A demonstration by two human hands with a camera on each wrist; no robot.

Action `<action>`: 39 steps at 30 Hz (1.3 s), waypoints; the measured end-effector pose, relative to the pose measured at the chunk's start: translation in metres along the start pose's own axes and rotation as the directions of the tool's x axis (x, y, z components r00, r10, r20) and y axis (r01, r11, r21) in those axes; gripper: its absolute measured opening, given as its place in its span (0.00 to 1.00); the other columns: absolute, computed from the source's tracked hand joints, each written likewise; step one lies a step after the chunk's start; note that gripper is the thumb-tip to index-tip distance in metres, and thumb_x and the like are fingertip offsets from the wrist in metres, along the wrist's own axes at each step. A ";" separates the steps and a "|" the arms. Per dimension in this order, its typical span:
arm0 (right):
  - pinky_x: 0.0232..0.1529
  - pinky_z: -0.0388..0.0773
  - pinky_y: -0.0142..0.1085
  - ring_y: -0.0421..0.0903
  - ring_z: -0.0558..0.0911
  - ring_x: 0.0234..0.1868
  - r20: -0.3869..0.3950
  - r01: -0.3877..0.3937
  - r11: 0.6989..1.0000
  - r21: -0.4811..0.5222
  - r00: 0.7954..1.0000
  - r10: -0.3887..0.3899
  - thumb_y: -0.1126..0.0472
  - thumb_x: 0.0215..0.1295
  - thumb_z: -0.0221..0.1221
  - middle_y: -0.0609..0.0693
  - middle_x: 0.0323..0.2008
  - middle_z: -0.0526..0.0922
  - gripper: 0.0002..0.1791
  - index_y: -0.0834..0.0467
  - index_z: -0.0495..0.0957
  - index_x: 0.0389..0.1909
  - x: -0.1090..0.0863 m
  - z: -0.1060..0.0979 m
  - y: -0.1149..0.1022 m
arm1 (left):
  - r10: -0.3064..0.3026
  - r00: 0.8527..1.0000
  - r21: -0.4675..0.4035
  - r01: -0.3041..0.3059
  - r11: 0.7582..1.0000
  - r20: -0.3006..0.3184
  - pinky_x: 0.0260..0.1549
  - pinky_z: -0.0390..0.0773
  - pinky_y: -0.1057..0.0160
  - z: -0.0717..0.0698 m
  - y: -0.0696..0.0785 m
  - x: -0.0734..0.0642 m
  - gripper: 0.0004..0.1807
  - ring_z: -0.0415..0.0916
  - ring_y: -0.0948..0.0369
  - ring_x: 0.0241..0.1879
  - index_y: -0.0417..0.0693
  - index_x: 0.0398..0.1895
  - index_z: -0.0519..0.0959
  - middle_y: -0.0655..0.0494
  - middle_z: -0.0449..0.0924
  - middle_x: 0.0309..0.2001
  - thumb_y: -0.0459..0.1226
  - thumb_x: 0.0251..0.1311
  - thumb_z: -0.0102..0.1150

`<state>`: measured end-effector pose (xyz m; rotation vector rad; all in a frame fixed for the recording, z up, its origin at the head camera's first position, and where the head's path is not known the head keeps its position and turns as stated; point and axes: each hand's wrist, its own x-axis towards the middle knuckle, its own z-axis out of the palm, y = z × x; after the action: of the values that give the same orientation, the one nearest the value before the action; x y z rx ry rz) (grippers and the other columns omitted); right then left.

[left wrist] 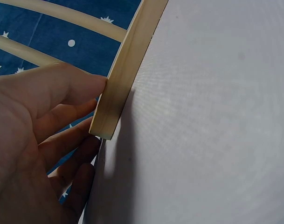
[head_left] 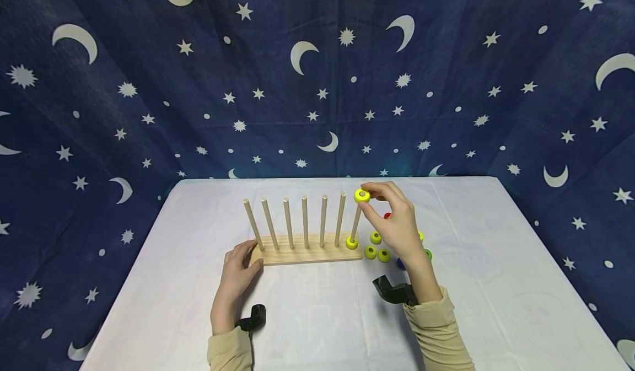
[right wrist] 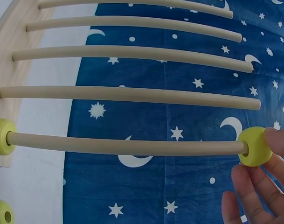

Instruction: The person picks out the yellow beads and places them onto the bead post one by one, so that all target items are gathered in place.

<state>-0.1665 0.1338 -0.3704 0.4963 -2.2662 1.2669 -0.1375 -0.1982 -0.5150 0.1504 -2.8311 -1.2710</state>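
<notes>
A wooden peg stand (head_left: 307,256) with a row of several upright pegs stands on the white table. My left hand (head_left: 237,269) grips its left end, the thumb (left wrist: 86,84) at the front edge and the other fingers round the end. My right hand (head_left: 398,227) pinches a yellow bead (head_left: 362,199) at the top of the rightmost peg. In the right wrist view, the peg's tip meets the hole of this bead (right wrist: 257,148). Another yellow bead (head_left: 351,245) sits at the foot of the same peg, against the base. The other pegs carry no beads.
Loose yellow beads (head_left: 370,253) lie right of the stand. A red bead (head_left: 387,215), a blue bead (head_left: 401,264) and a green bead (head_left: 429,254) show partly behind my right hand and wrist. A dark blue star-and-moon cloth (head_left: 278,84) hangs behind the table.
</notes>
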 end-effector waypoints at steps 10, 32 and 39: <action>0.52 0.73 0.30 0.43 0.78 0.46 0.006 -0.006 1.000 -0.003 1.000 0.006 0.67 0.56 0.65 0.51 0.44 0.82 0.18 0.58 0.80 0.50 0.000 0.000 -0.001 | -0.003 1.000 0.000 0.003 1.000 -0.002 0.64 0.61 0.42 0.000 0.000 0.000 0.28 0.59 0.45 0.65 0.43 0.64 0.70 0.43 0.68 0.66 0.35 0.58 0.59; 0.51 0.74 0.33 0.46 0.80 0.45 -0.008 0.016 1.000 0.017 1.000 -0.015 0.68 0.56 0.66 0.51 0.43 0.83 0.18 0.59 0.80 0.49 -0.002 0.000 0.005 | -0.007 1.000 -0.005 0.007 1.000 -0.002 0.66 0.59 0.41 -0.001 0.003 -0.001 0.28 0.58 0.45 0.66 0.42 0.64 0.70 0.43 0.68 0.66 0.35 0.57 0.59; 0.51 0.73 0.30 0.46 0.80 0.44 0.007 0.021 1.000 0.005 1.000 -0.021 0.69 0.55 0.66 0.51 0.43 0.83 0.18 0.59 0.80 0.49 -0.004 -0.002 0.008 | -0.027 1.000 -0.004 0.027 1.000 0.009 0.66 0.59 0.42 -0.001 0.004 0.000 0.29 0.57 0.46 0.66 0.43 0.65 0.69 0.44 0.67 0.67 0.36 0.58 0.59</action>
<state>-0.1665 0.1401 -0.3771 0.5257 -2.2579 1.2628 -0.1375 -0.1965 -0.5116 0.1836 -2.8431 -1.2858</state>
